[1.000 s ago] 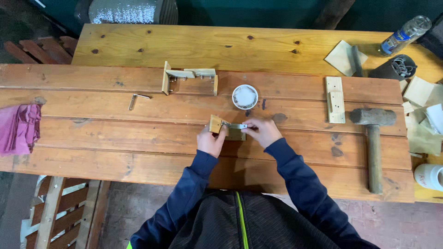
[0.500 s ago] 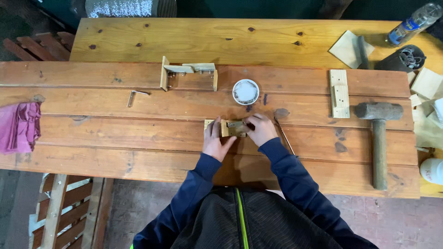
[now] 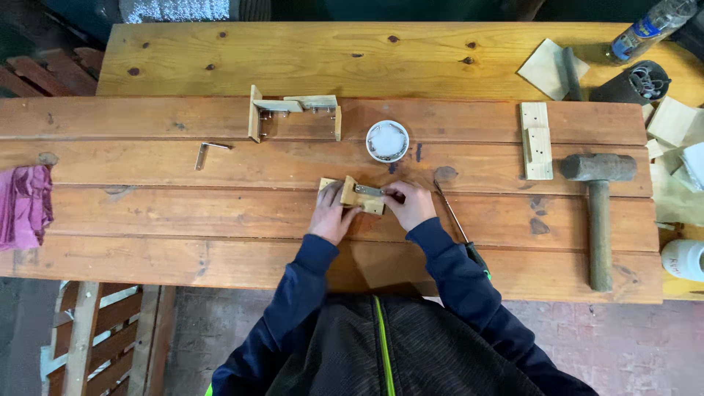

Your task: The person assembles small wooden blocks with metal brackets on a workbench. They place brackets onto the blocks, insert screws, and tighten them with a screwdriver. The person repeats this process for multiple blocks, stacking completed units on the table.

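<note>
Head view is looking straight down on a long wooden table (image 3: 220,213) of wide planks, with a second, paler table (image 3: 308,59) butting against its far edge. A pink cloth (image 3: 26,205) is hanging over the left end. At the right, a heavy mallet (image 3: 600,213) is lying with its handle toward the near edge, and a flat drilled wood strip (image 3: 537,139) is sitting just beside its head. Farther back, a small wooden frame (image 3: 293,114) of joined pieces is standing near a round white dish (image 3: 387,141). A screwdriver (image 3: 458,229) is lying just beside the right forearm, and a bent metal bracket (image 3: 207,151) is resting well apart to the left.

In the middle, both hands are working on a small wooden block (image 3: 352,196) with a metal plate (image 3: 369,191) lying across its top. The left hand (image 3: 331,213) is curling over the block's left end, fingers pressing it down onto the table. The right hand (image 3: 411,205) is closing on the plate's right end, fingertips pinching or pressing it; which one I cannot tell.

By my reading, the step in hand is lining up the plate on the block before fixing it. The next move would call for keeping the block pinned with the left hand while the right frees itself for the screwdriver, without the plate sliding off its mark.
</note>
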